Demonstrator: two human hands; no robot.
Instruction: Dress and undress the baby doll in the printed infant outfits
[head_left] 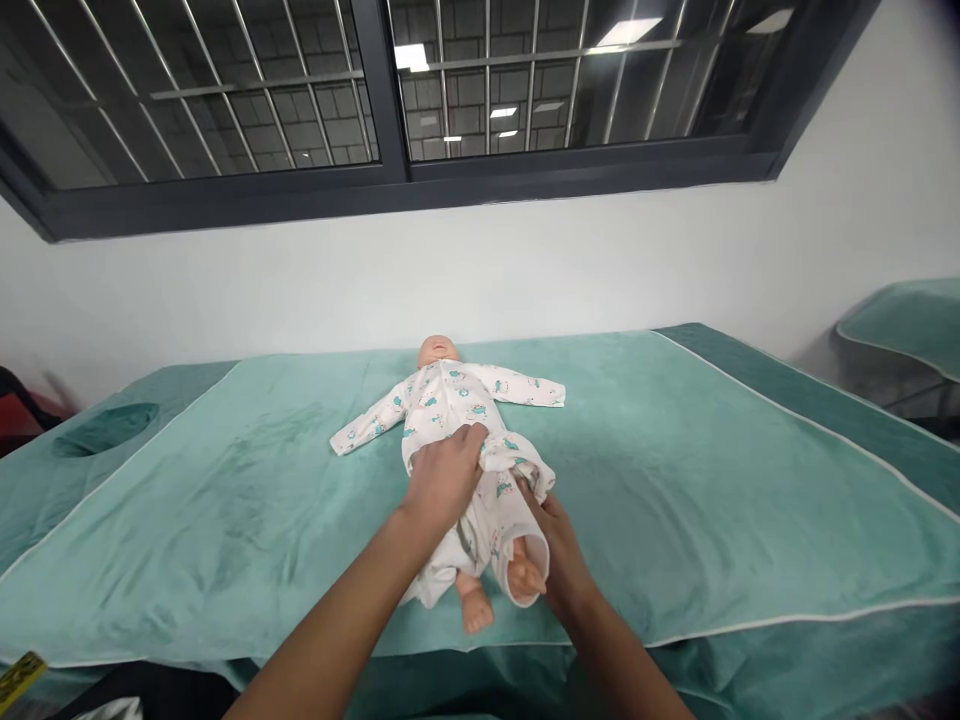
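A baby doll (441, 352) lies on its back on a green towel (675, 470), head toward the wall, feet toward me. It wears a white printed romper (450, 400) with both sleeves spread out. My left hand (441, 480) is closed on the romper fabric at the doll's belly. My right hand (553, 540) pinches the romper's leg fabric at the doll's hip, beside the bare foot (525, 578) poking from the leg opening. The other bare foot (475, 608) sticks out near the towel's front edge.
The towel covers a green padded table (825, 400) against a white wall under a barred window (390, 90). A face hole (105, 428) dents the table at far left. A second green-covered table (907, 320) stands at right. A yellow-marked object (19, 675) lies at bottom left.
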